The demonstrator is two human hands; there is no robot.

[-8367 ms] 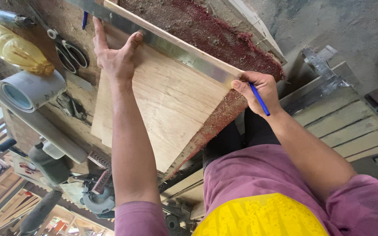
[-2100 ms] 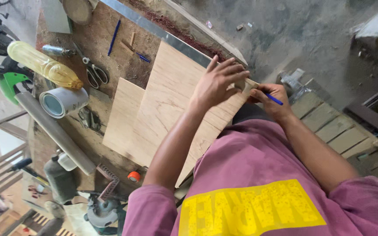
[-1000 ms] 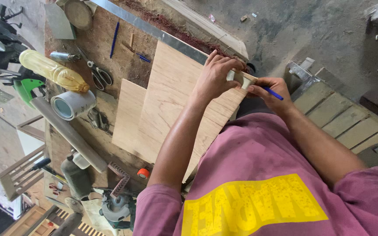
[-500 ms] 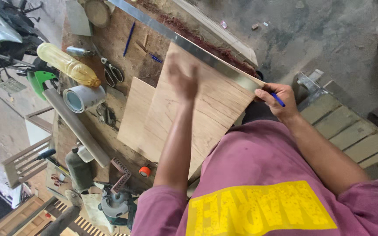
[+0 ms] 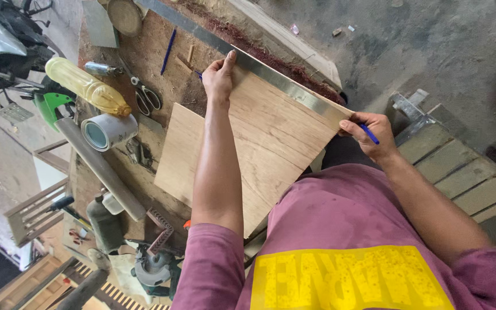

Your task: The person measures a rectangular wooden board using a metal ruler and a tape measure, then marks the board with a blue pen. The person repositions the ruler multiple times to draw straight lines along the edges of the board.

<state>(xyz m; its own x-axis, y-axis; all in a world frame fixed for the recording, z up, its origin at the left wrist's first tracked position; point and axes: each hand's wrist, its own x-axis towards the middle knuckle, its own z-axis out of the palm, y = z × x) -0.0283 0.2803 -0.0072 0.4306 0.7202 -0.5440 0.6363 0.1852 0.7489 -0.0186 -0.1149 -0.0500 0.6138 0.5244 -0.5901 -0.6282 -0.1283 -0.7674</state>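
1. Wood board [image 5: 271, 149] lies flat on the surface [image 5: 144, 57], and one corner hangs over the edge near the person's purple shirt.
2. A long metal ruler [image 5: 282, 80] lies across the far edge of the board.
3. The left hand [image 5: 219, 77] is open, with its fingers pressing down on the ruler and the board, near the ruler's middle.
4. The right hand [image 5: 368, 135] is closed around a blue pen [image 5: 369, 134] and sits at the end of the ruler, by the corner of the board.
5. Another blue pen [image 5: 167, 51] lies on the surface, past the left hand.
6. Scissors [image 5: 144, 97] lie near a yellow bottle [image 5: 87, 86], which lies on its side.
7. A white can [image 5: 107, 131] lies just beside the bottle's cap end.
8. A long grey pipe [image 5: 101, 169] lies beside the can.
9. Red-brown sawdust [image 5: 276, 60] is piled along the far side of the ruler.
10. A green power tool [image 5: 150, 267] sits low down, near the person's left sleeve.
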